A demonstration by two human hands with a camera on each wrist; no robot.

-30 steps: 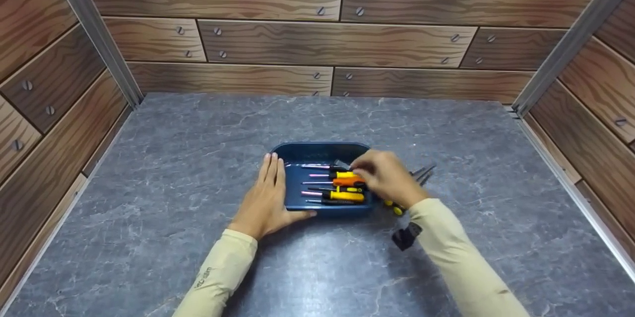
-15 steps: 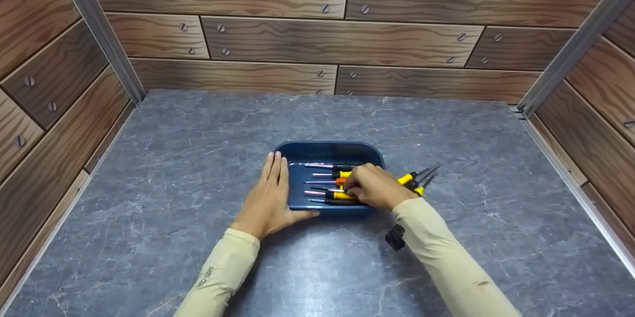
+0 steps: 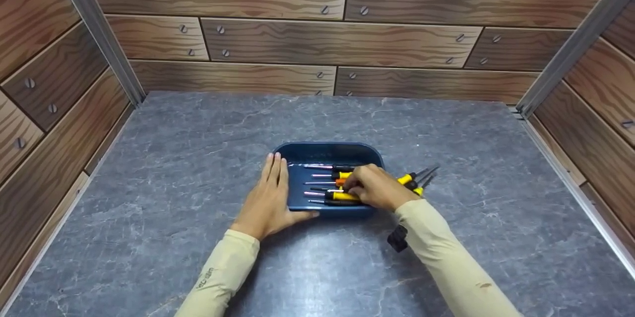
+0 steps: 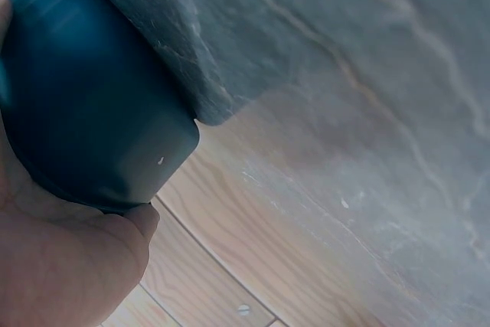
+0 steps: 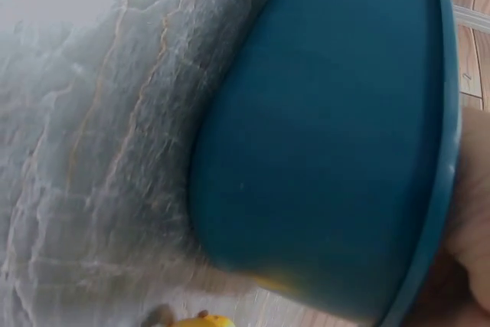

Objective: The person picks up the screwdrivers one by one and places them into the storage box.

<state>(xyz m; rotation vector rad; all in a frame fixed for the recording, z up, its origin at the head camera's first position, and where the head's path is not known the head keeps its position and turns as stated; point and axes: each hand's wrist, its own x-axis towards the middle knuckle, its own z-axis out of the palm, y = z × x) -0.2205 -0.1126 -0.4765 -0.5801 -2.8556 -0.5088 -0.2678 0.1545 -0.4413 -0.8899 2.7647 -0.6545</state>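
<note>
In the head view a dark blue plastic tray (image 3: 322, 150) stands on the table with several screwdrivers in it, shafts pointing left. Among them are a yellow-and-black one (image 3: 342, 196), an orange one (image 3: 340, 182) and a black one (image 3: 342, 167). My left hand (image 3: 265, 195) lies straight-fingered along the tray's left side, thumb against its front wall. Over the tray's right part, my right hand (image 3: 377, 187) has curled fingers and pinches a screwdriver, its shaft (image 3: 336, 191) showing at the fingertips. Its handle is hidden. The right wrist view shows mostly the tray's outer wall (image 5: 321, 143).
Right of the tray, partly behind my right hand, lie more tools with yellow-and-black handles (image 3: 407, 178) and dark shafts (image 3: 427, 174). A black camera (image 3: 397, 238) hangs under the right wrist. Wood-patterned walls (image 3: 278, 41) enclose the grey marbled table (image 3: 198, 123).
My right hand has moved from the tray's back right corner area left and toward the front over the screwdrivers, then stayed nearly still. The left hand keeps its place on the tray.
</note>
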